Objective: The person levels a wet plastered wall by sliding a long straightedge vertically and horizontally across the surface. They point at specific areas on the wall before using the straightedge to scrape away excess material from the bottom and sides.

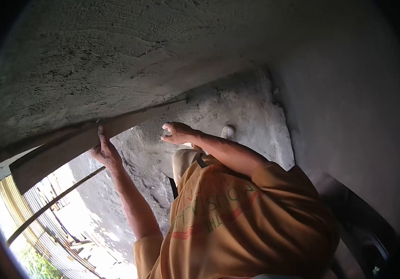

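Left hand, at nine o'clock, is clamped on a board, apparently being steadied; right hand, nearer centre, is held part-open.

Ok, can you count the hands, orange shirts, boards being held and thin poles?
Hands: 2, the left hand and right hand
Orange shirt: 1
Held board: 1
Thin pole: 1
Total: 5

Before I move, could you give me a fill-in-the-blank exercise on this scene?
The long board is touched by the ______ hand. The lettering on the shirt is green, while its wavy stripes are ______. In the picture, the rough plaster lies ______ the board.

Missing words, in order: left; red; above.
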{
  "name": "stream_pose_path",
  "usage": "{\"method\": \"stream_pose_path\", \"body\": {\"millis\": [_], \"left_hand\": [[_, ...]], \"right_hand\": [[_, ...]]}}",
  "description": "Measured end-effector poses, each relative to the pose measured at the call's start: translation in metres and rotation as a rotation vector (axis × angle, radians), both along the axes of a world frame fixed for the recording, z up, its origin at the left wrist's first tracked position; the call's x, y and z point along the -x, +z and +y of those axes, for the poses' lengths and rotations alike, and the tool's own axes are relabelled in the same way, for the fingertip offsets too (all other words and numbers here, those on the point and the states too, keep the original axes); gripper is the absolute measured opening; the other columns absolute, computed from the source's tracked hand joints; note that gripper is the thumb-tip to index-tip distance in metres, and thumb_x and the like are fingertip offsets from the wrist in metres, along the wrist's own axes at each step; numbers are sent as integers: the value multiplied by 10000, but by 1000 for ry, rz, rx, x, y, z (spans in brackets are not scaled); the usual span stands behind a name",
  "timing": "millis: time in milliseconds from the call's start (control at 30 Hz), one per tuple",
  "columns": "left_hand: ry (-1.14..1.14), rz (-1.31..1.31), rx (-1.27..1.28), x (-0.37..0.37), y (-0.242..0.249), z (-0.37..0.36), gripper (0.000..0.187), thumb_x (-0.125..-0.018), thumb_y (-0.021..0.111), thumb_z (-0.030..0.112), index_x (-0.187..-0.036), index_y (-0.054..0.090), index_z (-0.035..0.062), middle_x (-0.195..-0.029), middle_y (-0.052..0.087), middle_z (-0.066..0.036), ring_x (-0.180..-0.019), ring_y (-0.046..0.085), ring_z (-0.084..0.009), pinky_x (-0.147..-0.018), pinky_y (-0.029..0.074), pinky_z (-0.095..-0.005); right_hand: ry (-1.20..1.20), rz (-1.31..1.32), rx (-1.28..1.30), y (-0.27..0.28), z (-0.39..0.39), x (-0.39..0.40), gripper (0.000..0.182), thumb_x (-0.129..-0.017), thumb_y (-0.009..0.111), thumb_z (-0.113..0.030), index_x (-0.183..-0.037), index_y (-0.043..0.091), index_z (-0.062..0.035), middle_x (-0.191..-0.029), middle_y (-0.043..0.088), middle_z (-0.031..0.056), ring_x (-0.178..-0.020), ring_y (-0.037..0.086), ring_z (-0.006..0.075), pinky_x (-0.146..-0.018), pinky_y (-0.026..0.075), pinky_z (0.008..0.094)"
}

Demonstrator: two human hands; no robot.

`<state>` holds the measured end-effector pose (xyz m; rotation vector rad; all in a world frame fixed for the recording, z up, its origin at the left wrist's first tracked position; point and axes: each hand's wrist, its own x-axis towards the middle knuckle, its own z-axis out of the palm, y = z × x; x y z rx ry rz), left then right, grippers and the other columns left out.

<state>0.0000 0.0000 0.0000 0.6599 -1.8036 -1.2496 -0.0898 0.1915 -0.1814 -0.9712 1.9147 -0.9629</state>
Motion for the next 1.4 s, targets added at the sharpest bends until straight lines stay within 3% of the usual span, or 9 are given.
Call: {"method": "stream_pose_path", "body": {"millis": [67,133,233,400,633,833,1000,1033,1400], "left_hand": [[10,-21,-29,-37,12,-11,472,-884,709,314,-1193,613,-30,-1146,645,-132,-1001,613,-212,-852,521,-360],[95,-210,-244,-18,-16,84,440,-902,687,304,-1142,615,-58,-1118,639,-134,-988,616,-208,-839,534,-364],[54,-294,-125,-39,-30,87,547,-899,673,372,-1194,557,-74,-1125,611,-172,-1013,612,-237,-847,552,-394],[244,-164,-220,-35,-5,111,546,-913,646,371,-1213,526,-68,-1113,611,-191,-1000,626,-281,-820,571,-394],[141,-158,-271,-45,57,69,520,-945,574,391,-1189,557,-67,-1121,620,-186,-1004,635,-302,-808,585,-397],[-228,-365,208,-52,75,-30,489,-955,580,319,-1268,484,-44,-1194,560,-204,-1032,598,-333,-869,571,-412],[-126,-182,-161,-8,57,-53,612,-838,747,192,-1306,443,-59,-1207,562,-216,-1059,601,-286,-823,580,-350],[52,-560,271,-8,54,-56,541,-980,463,420,-1357,453,33,-1316,510,-203,-1187,518,-349,-1007,443,-497],[192,-568,-81,37,13,-121,493,-992,462,378,-1156,585,-70,-1052,656,-214,-944,644,-306,-848,540,-367]], "right_hand": [[1,-47,-12,0,0,-15,705,-839,621,-497,-1247,491,62,-1098,622,311,-1017,623,422,-872,504,457],[-242,29,-138,-94,110,-4,333,-950,488,-359,-1217,577,-180,-987,631,241,-891,655,366,-775,535,417],[218,319,-49,-135,126,14,392,-950,465,-465,-1147,600,-155,-951,621,220,-825,644,361,-729,536,415],[-566,-1046,-283,-92,135,20,724,-929,445,-607,-1356,419,-23,-1246,542,229,-1102,579,335,-902,511,470],[-1074,-1545,41,-121,70,14,787,-931,451,-602,-1512,193,-138,-1391,416,272,-1202,509,448,-960,461,575],[-1688,-1773,690,-199,-1,39,394,-985,487,-370,-1221,518,-57,-1124,606,162,-1081,590,327,-938,482,534],[-1655,-1846,1015,-295,-66,29,225,-956,540,-200,-1129,580,-62,-1064,644,107,-966,631,265,-877,523,511],[-1641,-1891,960,-300,-76,27,181,-946,547,-152,-1100,592,-68,-1037,654,98,-939,640,256,-850,542,494],[-1518,-2068,782,-316,-186,74,162,-940,538,-98,-1064,580,-3,-989,681,148,-847,704,246,-768,615,446]]}}
